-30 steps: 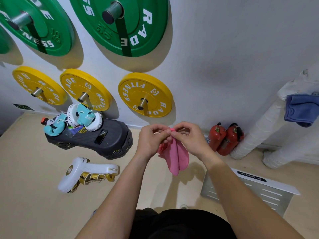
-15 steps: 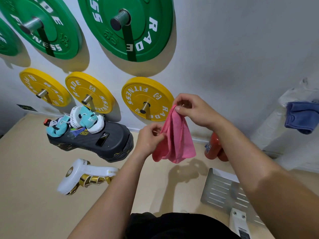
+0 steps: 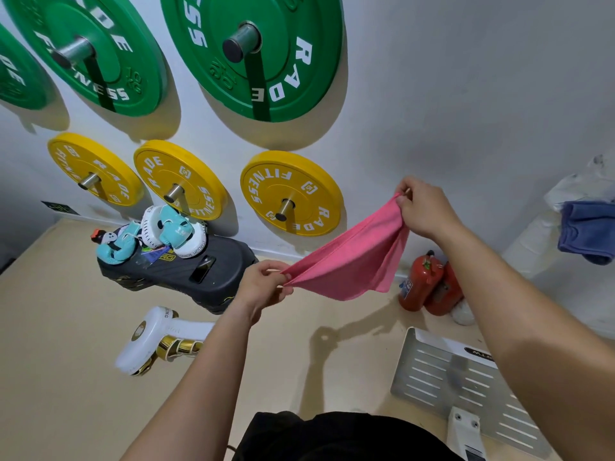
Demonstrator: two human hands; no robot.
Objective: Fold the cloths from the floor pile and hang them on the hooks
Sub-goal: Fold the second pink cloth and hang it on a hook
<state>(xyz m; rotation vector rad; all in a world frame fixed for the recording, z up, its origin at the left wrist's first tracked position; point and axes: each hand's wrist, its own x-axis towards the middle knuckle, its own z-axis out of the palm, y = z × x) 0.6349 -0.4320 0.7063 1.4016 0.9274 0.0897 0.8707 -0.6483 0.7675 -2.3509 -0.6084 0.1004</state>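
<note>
A pink cloth point(image 3: 352, 261) is stretched in the air between my two hands, sagging in a doubled fold. My left hand point(image 3: 263, 287) pinches its lower left corner at waist height. Higher and to the right, my right hand point(image 3: 422, 211) pinches the opposite corner. A blue cloth point(image 3: 587, 234) hangs at the far right edge over a white wrapped pipe point(image 3: 532, 247); what holds it there is hidden. The floor pile is out of view.
Green and yellow weight plates point(image 3: 289, 191) hang on wall pegs. On the beige floor lie a black platform with teal pads point(image 3: 173, 261), a white and gold pad point(image 3: 156, 341), two red extinguishers point(image 3: 422, 281) and a slotted metal plate point(image 3: 466, 380).
My hands were together at the bunched cloth; they have drawn apart, the right rising and going right, the left dropping, so the cloth is now pulled out long.
</note>
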